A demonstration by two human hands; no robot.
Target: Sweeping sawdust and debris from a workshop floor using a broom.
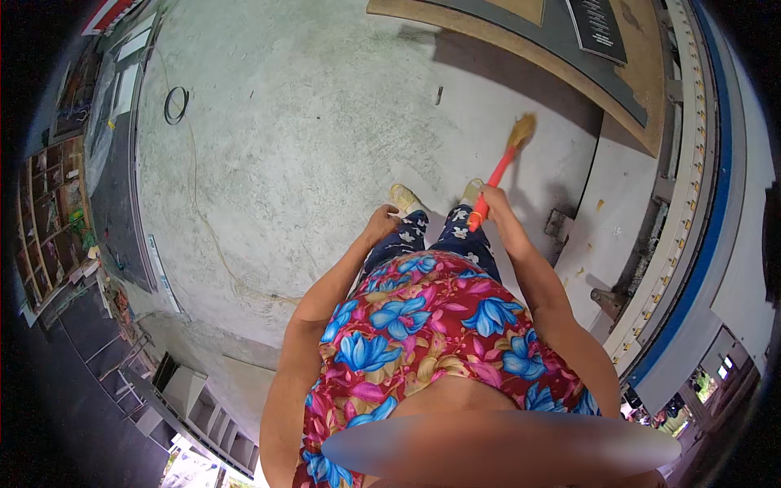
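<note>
My right hand is closed around the red handle of a broom. The handle's end sticks out behind the fist toward my right thigh. The broom's straw-coloured bristles point away from me to the right, low over the concrete floor; whether they touch it I cannot tell. By my left thigh hangs my left hand, loosely bent with nothing visible in it. A light-coloured shoe shows just beyond that hand.
A wooden board edge overhangs the floor at the far right, beside a long machine with a blue strip. A small dark piece lies on the floor ahead. Farther left are a black coil and a thin cord.
</note>
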